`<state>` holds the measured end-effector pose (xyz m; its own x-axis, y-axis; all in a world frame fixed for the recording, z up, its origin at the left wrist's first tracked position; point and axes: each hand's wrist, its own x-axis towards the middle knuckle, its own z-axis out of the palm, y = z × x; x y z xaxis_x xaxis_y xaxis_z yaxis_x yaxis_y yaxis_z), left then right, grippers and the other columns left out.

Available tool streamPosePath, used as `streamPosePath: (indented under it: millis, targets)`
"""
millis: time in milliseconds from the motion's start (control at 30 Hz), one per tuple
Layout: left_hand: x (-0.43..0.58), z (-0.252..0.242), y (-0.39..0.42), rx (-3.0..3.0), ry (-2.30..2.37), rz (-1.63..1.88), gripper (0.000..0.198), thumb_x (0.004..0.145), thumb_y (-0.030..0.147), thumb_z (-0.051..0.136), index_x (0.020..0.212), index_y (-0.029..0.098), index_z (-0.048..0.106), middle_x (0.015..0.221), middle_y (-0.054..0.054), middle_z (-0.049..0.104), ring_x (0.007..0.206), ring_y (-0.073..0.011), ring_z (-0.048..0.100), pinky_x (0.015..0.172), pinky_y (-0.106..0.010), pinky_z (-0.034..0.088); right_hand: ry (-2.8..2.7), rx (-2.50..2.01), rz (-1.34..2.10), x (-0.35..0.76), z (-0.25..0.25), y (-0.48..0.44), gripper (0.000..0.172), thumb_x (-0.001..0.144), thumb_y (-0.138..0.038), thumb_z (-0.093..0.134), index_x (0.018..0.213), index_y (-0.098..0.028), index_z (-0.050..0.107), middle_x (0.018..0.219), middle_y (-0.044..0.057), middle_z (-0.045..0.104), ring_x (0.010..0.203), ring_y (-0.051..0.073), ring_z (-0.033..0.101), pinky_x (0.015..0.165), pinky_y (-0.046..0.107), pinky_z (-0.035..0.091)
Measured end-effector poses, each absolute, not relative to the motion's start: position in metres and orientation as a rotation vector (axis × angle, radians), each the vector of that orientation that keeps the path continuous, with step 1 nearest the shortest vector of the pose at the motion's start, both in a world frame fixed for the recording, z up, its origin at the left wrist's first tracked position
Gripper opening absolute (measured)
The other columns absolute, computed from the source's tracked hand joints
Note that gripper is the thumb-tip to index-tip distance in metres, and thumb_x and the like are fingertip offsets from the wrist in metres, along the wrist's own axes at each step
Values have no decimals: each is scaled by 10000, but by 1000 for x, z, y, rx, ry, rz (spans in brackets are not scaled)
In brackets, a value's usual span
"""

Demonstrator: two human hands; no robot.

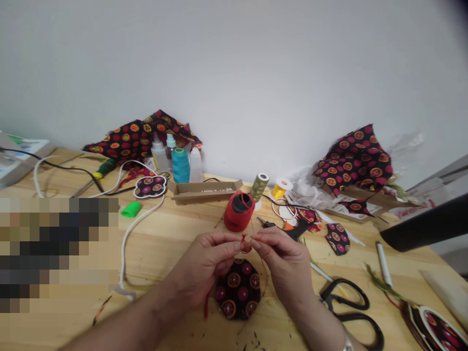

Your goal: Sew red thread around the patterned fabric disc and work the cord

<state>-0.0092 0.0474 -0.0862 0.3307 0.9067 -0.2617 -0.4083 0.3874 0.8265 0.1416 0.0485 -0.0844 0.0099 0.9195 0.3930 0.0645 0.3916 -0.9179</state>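
Red thread knot (pixel 244 243), small and looped, sits in the air just above the fabric, pinched between both hands, level with my fingertips. My left hand (pixel 206 261) is closed on it, thumb and forefinger gripping, the other fingers curled in; my right hand (pixel 283 261) is closed the same way from the other side, its fingertips (pixel 258 237) meeting the left ones at the knot. Directly below lies a round piece of black fabric (pixel 238 288) with a red and orange medallion print, flat on the wooden table (pixel 153 263), with a loose red thread end (pixel 206 304) lying just beside it. Ahead of my hands stands a red thread cone (pixel 239 210) with a dark core, and beyond it an olive thread spool (pixel 259 187) and a yellow thread spool (pixel 280 189). Right of my hands: black-handled scissors (pixel 347 312) and a small cut piece of the same print (pixel 337 239). Left of them: a white cord (pixel 126 248) runs across the wood — a green plastic piece (pixel 130 209) lies near it. Along the wall (pixel 234 63) are a teal thread cone (pixel 180 165), two plastic squeeze bottles (pixel 195 165), and crumpled print fabric (pixel 353 158). The table's left front is pixelated — contents cannot be read.
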Motion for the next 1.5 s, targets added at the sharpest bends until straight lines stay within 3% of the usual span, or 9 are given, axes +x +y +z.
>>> streamPosePath:
  millis: [467,900,1067,1333,1500]
  targets:
    - [-11,-88,50,668,722,984,82,698,188,655,721,117,689,463,68,366,426,-32,226,411,-194,133,-1559,-882,556,138,-83,45,212,694,-35,653,782,-223,696,739,6,639,693,113,594,622,213,493]
    - [-8,-90,47,729,798,977,141,668,246,692,736,123,707,430,67,370,413,-42,234,402,-196,159,-1556,-902,581,139,-84,44,176,711,-48,639,770,-206,690,732,16,634,688,129,593,625,247,487]
    - [-7,-88,47,740,803,954,143,676,245,687,755,129,710,481,45,437,429,-39,251,413,-197,158,-1540,-905,578,139,-84,45,182,714,-42,634,766,-209,684,735,10,632,690,126,589,626,246,480]
    - [-9,-92,49,711,769,980,120,696,233,669,754,132,697,457,68,364,430,-45,226,415,-204,156,-1547,-901,570,139,-86,45,178,707,-34,642,760,-202,670,744,7,631,694,119,584,632,239,475]
    - [-7,-90,48,744,824,962,170,671,258,687,758,114,706,486,36,445,430,-45,268,411,-200,179,-1540,-908,608,139,-86,45,156,726,-47,625,760,-195,661,719,8,625,685,129,583,633,264,476]
